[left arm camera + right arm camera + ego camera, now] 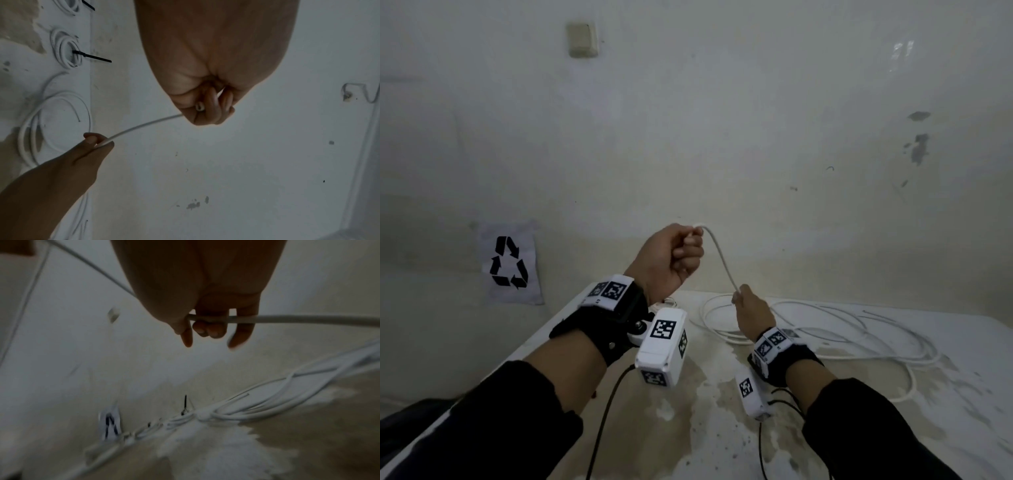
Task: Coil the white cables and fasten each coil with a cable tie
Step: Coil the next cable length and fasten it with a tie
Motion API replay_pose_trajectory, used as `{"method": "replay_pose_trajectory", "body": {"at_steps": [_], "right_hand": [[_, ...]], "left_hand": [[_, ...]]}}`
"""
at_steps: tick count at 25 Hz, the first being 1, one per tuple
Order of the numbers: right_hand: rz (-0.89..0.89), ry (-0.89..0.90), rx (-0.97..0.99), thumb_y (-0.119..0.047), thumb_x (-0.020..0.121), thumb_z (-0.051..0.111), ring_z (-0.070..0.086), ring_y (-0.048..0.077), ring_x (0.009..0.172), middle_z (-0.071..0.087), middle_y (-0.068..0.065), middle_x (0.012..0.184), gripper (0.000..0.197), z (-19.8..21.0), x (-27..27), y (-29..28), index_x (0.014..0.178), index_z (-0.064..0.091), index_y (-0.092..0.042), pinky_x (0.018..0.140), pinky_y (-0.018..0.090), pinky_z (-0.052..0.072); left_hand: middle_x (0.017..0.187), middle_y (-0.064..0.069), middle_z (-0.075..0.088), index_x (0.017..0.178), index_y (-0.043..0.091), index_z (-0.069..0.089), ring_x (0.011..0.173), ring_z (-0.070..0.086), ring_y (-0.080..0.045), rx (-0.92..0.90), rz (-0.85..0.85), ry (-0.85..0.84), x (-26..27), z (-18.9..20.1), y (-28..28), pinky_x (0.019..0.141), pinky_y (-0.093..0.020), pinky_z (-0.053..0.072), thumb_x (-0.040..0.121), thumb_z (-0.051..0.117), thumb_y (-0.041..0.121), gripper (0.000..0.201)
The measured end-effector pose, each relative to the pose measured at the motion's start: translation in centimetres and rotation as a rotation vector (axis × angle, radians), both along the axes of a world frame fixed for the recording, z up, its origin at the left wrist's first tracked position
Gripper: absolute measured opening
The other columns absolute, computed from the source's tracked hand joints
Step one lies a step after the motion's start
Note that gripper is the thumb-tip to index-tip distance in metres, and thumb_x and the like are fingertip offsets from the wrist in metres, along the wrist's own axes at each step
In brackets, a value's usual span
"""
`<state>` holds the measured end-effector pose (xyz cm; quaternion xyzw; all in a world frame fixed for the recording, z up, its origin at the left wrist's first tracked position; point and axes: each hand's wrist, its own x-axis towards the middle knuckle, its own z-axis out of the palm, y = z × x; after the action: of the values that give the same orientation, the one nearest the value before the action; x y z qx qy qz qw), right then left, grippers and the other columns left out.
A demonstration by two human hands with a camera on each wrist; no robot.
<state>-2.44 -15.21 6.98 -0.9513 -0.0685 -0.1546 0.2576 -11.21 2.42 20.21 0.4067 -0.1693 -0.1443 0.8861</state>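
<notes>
My left hand is raised in a fist above the table's far edge and grips one end of a white cable. The cable end peeks out between the curled fingers in the left wrist view. The cable runs down to my right hand, which holds it between thumb and fingers lower and to the right. In the right wrist view the cable passes under the curled fingers. Loose white cable loops lie on the table behind the right hand.
The table has a worn, stained top and stands against a pale wall. Two small white coils fastened with black cable ties lie near the far edge. A paper with a recycling symbol hangs at the left.
</notes>
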Motion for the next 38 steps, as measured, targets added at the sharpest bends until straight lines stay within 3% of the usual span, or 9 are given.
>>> {"method": "replay_pose_trajectory", "body": {"at_steps": [3,6,12,17,22,25,28,34,38], "right_hand": [[0.107,-0.022,-0.398,-0.031,0.101,0.027,0.058,0.035,0.099,0.052,0.015,0.117,0.033,-1.1,-2.5,0.1,0.13,0.036,-0.018,0.077,0.044,0.049],[0.237,-0.072,-0.639,-0.043,0.1,0.028,0.059,0.032,0.1,0.053,0.01,0.118,0.038,0.1,-6.1,0.8,0.129,0.04,-0.021,0.073,0.038,0.042],[0.392,-0.238,-0.67,-0.048,0.099,0.029,0.062,0.024,0.079,0.066,0.001,0.091,0.036,3.9,-10.8,-0.6,0.108,0.051,-0.022,0.056,0.03,0.035],[0.367,-0.235,-0.671,-0.045,0.1,0.028,0.05,0.018,0.067,0.058,-0.005,0.079,0.031,4.8,-11.1,-2.9,0.093,0.047,-0.023,0.053,0.03,0.029],[0.358,-0.246,-0.521,-0.054,0.095,0.037,0.046,0.009,0.067,0.049,-0.015,0.075,0.029,5.8,-10.8,-4.2,0.086,0.051,-0.03,0.05,0.022,0.027],[0.255,-0.302,-0.325,-0.061,0.088,0.044,0.045,0.01,0.06,0.046,-0.006,0.063,0.039,6.0,-9.5,-5.8,0.071,0.04,-0.027,0.051,0.023,0.027],[0.292,-0.342,-0.207,-0.063,0.09,0.032,0.045,0.016,0.062,0.043,-0.004,0.067,0.044,5.3,-8.0,-6.6,0.072,0.04,-0.024,0.052,0.018,0.025],[0.165,-0.175,0.022,-0.05,0.098,0.027,0.049,0.018,0.062,0.049,-0.004,0.066,0.038,1.9,-6.3,-7.8,0.09,0.05,-0.021,0.058,0.033,0.034],[0.28,0.041,-0.145,-0.043,0.099,0.034,0.057,0.029,0.072,0.064,0.009,0.082,0.026,-0.2,-7.4,-5.0,0.103,0.045,-0.019,0.064,0.035,0.042]], "left_hand": [[0.054,0.004,0.045,0.078,0.011,0.045,0.036,0.034,-0.001,-0.006,0.174,-0.039,1.0,-1.4,-0.6,0.034,-0.011,0.024,0.101,0.032,0.014,0.027],[0.061,0.002,0.044,0.078,0.013,0.041,0.039,0.033,-0.002,0.153,0.334,-0.103,2.1,-3.7,-1.4,0.036,-0.013,0.026,0.103,0.034,0.017,0.026],[0.073,-0.005,0.055,0.078,0.013,0.038,0.051,0.054,-0.009,0.837,0.444,-0.379,3.7,-8.0,-2.1,0.058,-0.021,0.051,0.102,0.035,0.012,0.024],[0.078,-0.006,0.065,0.091,-0.001,0.05,0.063,0.067,-0.012,0.974,0.477,-0.552,3.1,-7.6,-2.6,0.074,-0.028,0.056,0.102,0.035,0.014,0.023],[0.067,0.0,0.059,0.088,0.006,0.048,0.055,0.054,-0.016,1.435,0.296,-0.729,1.3,-8.4,-3.6,0.049,-0.014,0.039,0.1,0.036,0.015,0.02],[0.053,0.0,0.044,0.076,0.008,0.051,0.042,0.034,-0.014,1.181,0.151,-0.418,0.5,-8.4,-4.5,0.041,-0.02,0.026,0.096,0.036,0.012,0.026],[0.044,0.007,0.031,0.064,0.014,0.045,0.032,0.022,-0.004,0.747,-0.107,-0.003,-0.4,-6.9,-4.8,0.034,-0.016,0.015,0.093,0.03,0.017,0.033],[0.04,0.01,0.031,0.067,0.015,0.041,0.027,0.026,-0.002,0.082,-0.131,0.079,0.3,-3.9,-4.5,0.03,-0.015,0.013,0.099,0.029,0.029,0.037],[0.047,0.008,0.037,0.072,0.013,0.044,0.032,0.029,-0.002,0.028,0.121,0.013,1.8,-4.7,-5.5,0.032,-0.014,0.022,0.102,0.031,0.037,0.04]]}}
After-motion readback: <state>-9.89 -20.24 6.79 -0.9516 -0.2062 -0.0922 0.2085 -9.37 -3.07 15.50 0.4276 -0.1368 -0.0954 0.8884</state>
